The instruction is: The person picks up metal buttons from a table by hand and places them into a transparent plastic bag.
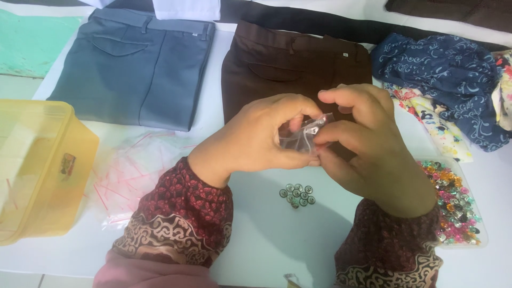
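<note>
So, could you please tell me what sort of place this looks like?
Probably a garment finishing or tailoring table. Folded grey trousers and brown trousers lie on it, with a cluster of buttons and a tray of coloured beads, while both hands hold a small clear bag.

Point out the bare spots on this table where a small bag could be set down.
Bare white table lies below the small pile of buttons, between the two sleeves. The left is crowded by clear bags and the yellow container; the right by the bead tray.
</note>
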